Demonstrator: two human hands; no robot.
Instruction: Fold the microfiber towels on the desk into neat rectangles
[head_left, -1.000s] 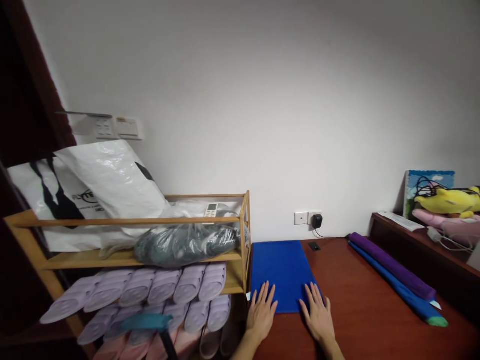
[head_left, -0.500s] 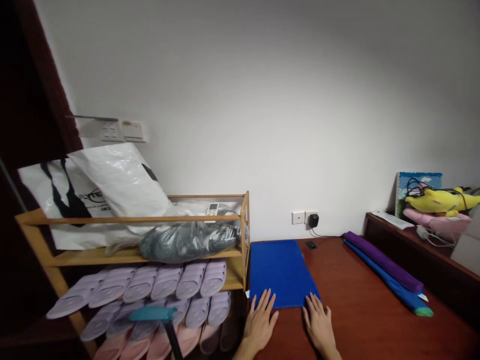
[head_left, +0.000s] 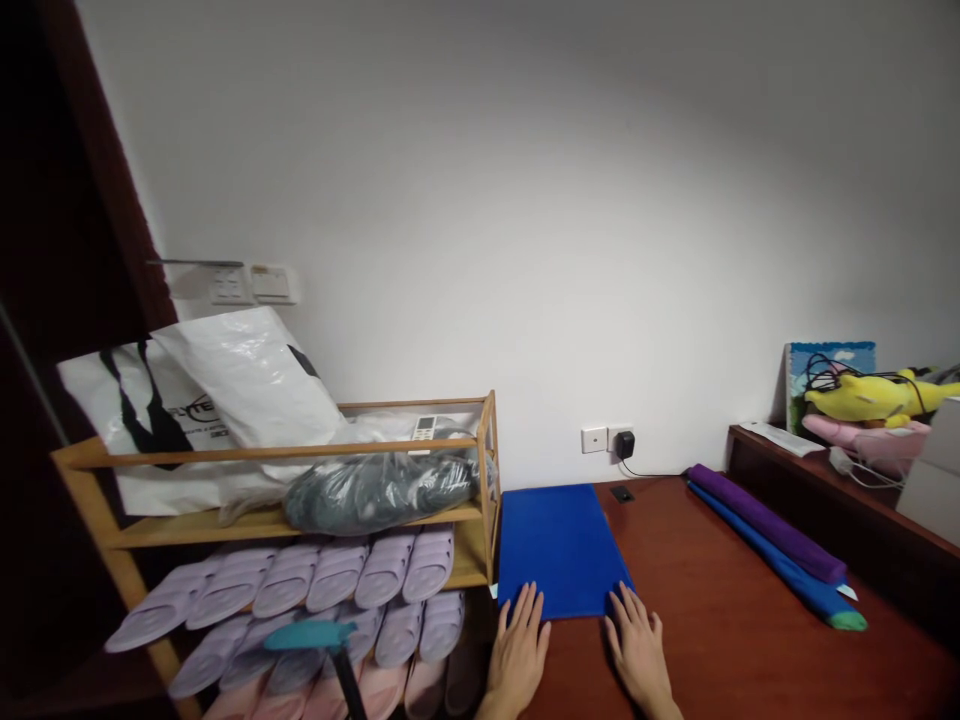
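A flat blue cloth [head_left: 559,550] lies on the reddish-brown wooden tabletop [head_left: 697,610], beside the shoe rack. My left hand [head_left: 519,645] rests palm down at the cloth's near left corner, fingertips on its edge and fingers stretched out. At the near right corner lies my right hand [head_left: 636,645], also flat with fingers spread, its fingertips touching the edge. Neither hand grips anything. To the right, a purple rolled cloth [head_left: 765,522] lies alongside a blue roll with a green end [head_left: 795,575].
The wooden shoe rack [head_left: 486,500] at left holds white bags [head_left: 247,380], a plastic-wrapped dark bundle [head_left: 382,490] and several lilac slippers [head_left: 337,575]. A teal-headed tool [head_left: 311,635] stands before it. A black plug [head_left: 624,444] sits in the wall socket. A yellow plush toy [head_left: 862,398] lies on the right ledge.
The camera view has shifted slightly. Both hands stay at the near corners of the blue cloth, with almost no movement.
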